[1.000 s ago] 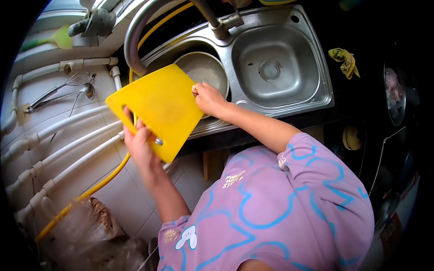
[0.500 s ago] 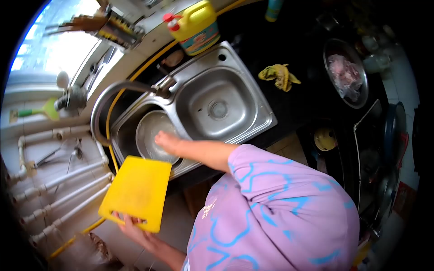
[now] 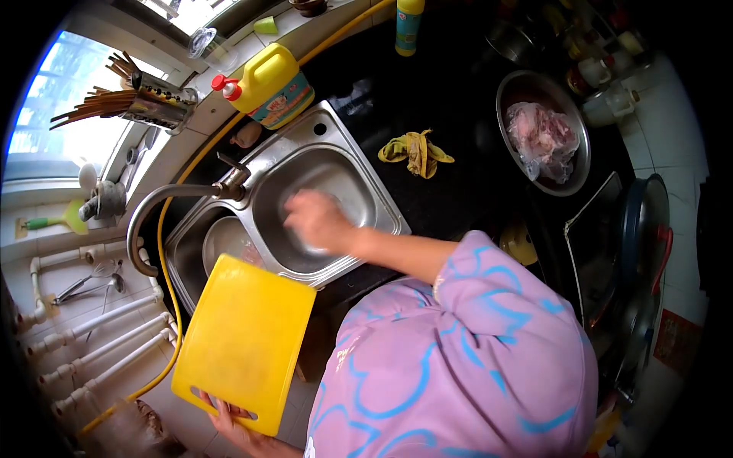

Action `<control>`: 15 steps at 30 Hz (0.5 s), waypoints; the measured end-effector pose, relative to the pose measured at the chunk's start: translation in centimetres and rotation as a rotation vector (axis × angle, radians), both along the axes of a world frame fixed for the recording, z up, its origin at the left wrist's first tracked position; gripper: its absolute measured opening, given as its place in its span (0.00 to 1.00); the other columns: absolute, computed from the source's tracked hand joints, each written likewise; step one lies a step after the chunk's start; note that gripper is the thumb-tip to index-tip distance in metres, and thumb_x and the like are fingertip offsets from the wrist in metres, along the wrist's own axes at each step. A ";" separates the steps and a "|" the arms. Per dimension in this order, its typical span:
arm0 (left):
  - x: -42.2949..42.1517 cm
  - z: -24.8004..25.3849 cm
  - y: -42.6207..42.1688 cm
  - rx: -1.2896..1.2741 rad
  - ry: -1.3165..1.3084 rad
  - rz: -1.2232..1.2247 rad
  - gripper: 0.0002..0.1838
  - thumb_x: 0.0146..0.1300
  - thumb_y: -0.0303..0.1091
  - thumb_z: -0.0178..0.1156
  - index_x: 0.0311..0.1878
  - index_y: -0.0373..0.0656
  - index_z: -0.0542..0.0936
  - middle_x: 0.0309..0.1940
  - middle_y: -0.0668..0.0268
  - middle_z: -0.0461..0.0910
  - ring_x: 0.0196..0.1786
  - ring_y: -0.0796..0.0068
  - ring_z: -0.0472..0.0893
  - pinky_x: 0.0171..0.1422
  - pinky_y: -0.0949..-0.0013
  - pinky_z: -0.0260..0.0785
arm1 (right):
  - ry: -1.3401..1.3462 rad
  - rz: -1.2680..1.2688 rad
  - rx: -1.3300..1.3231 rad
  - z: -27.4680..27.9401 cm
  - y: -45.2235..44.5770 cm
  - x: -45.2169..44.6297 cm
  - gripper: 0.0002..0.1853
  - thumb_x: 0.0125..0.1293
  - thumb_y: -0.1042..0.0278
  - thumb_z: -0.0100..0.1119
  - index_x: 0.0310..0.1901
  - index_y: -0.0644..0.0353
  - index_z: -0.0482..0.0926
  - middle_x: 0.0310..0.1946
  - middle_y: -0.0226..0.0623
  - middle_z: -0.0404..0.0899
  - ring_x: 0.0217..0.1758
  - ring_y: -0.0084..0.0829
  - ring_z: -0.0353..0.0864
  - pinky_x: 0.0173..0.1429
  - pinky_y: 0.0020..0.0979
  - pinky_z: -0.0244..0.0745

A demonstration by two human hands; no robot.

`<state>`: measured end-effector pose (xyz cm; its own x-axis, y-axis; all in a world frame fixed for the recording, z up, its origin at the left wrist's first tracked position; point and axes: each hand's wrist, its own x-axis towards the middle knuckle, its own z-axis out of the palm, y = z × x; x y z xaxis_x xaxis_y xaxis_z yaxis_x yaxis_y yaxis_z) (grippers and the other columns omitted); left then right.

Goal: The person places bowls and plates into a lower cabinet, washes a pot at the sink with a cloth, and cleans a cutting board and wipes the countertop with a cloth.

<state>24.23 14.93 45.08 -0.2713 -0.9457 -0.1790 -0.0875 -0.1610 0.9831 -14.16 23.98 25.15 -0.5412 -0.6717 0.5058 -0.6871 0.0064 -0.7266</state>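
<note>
My left hand (image 3: 233, 424) grips a yellow cutting board (image 3: 244, 336), its fingers through the handle slot. The board stands tilted in front of the sink and overlaps the left basin's near edge. Over the larger right basin (image 3: 279, 183) of the steel sink is my right hand (image 3: 319, 221). Motion blurs its fingers, and nothing shows clearly in them. A metal bowl (image 3: 223, 237) sits in the smaller left basin, partly covered by the board. The curved faucet (image 3: 164, 191) arches over that left side.
A yellow jug (image 3: 275, 84) with a red cap stands behind the sink. On the black counter lies a yellow cloth (image 3: 416, 153). Farther right, a metal basin (image 3: 576, 172) holds bagged meat (image 3: 540, 137). A yellow hose (image 3: 164, 252) runs along the wall and past the sink.
My right hand has left the bowl in the left basin and is now over the right basin. The cutting board has come slightly nearer the camera, and my view has shifted.
</note>
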 end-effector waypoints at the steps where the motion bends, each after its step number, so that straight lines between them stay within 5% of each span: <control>1: -3.3 0.4 1.2 -0.017 -0.013 0.111 0.26 0.68 0.24 0.52 0.69 0.40 0.63 0.29 0.73 0.71 0.21 0.91 0.62 0.22 0.84 0.51 | 0.030 -0.270 0.055 0.7 2.9 -3.5 0.09 0.58 0.66 0.58 0.39 0.55 0.83 0.46 0.42 0.79 0.52 0.43 0.75 0.56 0.43 0.68; 4: -7.7 -0.9 3.1 -0.028 0.106 0.040 0.25 0.69 0.24 0.51 0.68 0.40 0.63 0.26 0.75 0.68 0.20 0.91 0.59 0.22 0.83 0.50 | 0.455 -0.720 0.435 0.7 12.9 -9.9 0.15 0.60 0.68 0.58 0.49 0.50 0.81 0.49 0.38 0.75 0.51 0.42 0.72 0.54 0.45 0.65; 6: -9.8 -1.7 3.7 -0.004 0.195 -0.059 0.25 0.69 0.23 0.51 0.68 0.40 0.63 0.26 0.75 0.67 0.20 0.91 0.59 0.22 0.83 0.50 | 0.372 -0.641 0.405 -2.7 17.6 -10.9 0.14 0.57 0.71 0.57 0.46 0.49 0.82 0.40 0.39 0.75 0.50 0.42 0.72 0.53 0.41 0.66; 8: -11.4 -2.2 3.3 0.023 0.289 -0.171 0.24 0.69 0.23 0.51 0.68 0.40 0.63 0.26 0.75 0.67 0.20 0.91 0.59 0.22 0.83 0.50 | 0.221 -0.383 0.428 -3.7 20.1 -12.0 0.16 0.57 0.74 0.57 0.47 0.49 0.83 0.39 0.37 0.74 0.48 0.42 0.72 0.52 0.39 0.69; 10: -13.2 -2.8 3.3 0.053 0.350 -0.213 0.25 0.68 0.22 0.51 0.67 0.40 0.63 0.26 0.75 0.68 0.20 0.91 0.60 0.22 0.83 0.51 | 0.114 -0.405 0.261 -3.9 21.0 -14.1 0.17 0.57 0.76 0.56 0.48 0.49 0.82 0.39 0.37 0.74 0.47 0.42 0.73 0.51 0.39 0.71; 15: -17.0 -2.8 2.9 0.109 0.358 -0.245 0.25 0.66 0.22 0.53 0.66 0.41 0.65 0.27 0.74 0.70 0.21 0.91 0.63 0.24 0.85 0.54 | 0.188 -1.057 0.410 -3.9 18.6 -20.3 0.18 0.61 0.62 0.59 0.53 0.49 0.80 0.46 0.39 0.73 0.51 0.45 0.70 0.56 0.45 0.68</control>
<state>7.27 17.83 42.27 -0.5479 -0.8267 -0.1280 0.2069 -0.2822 0.9368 -34.43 42.61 21.29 -0.8715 -0.0598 0.4867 -0.2948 0.8570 -0.4227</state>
